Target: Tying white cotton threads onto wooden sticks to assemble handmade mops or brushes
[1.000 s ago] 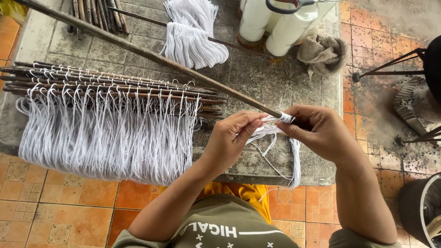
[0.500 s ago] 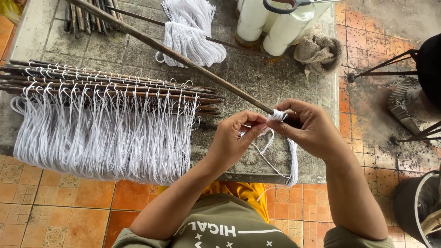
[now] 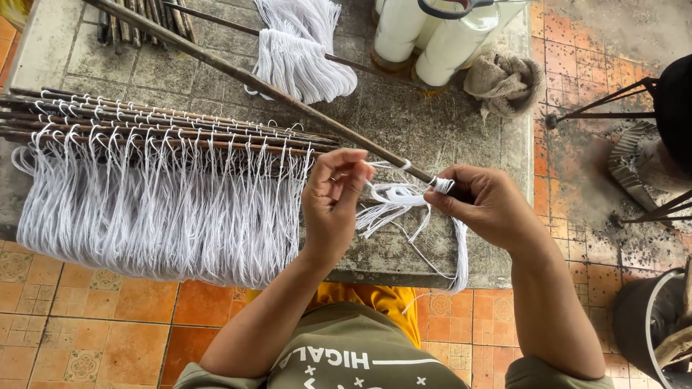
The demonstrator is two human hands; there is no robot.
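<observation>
Orange floor tiles (image 3: 108, 317) are showing nearest the person, below a grey stone tabletop (image 3: 447, 137) that is carrying the work. Just above that edge, the right hand (image 3: 490, 205) is clenching its grip around the near end of a long dark stick (image 3: 288, 97), where white string (image 3: 393, 198) is wrapping the tip. The left hand (image 3: 333, 198), at nine o'clock from it and just beside, is pinching the loose strands of that string between thumb and fingertips. The stick's long axis is running away toward ten o'clock. Farther left, finished looped strings (image 3: 158, 209) are hanging from a bundle of sticks (image 3: 144, 122). At twelve o'clock, white thread cones (image 3: 425, 36) are standing beside a string hank (image 3: 299, 54).
</observation>
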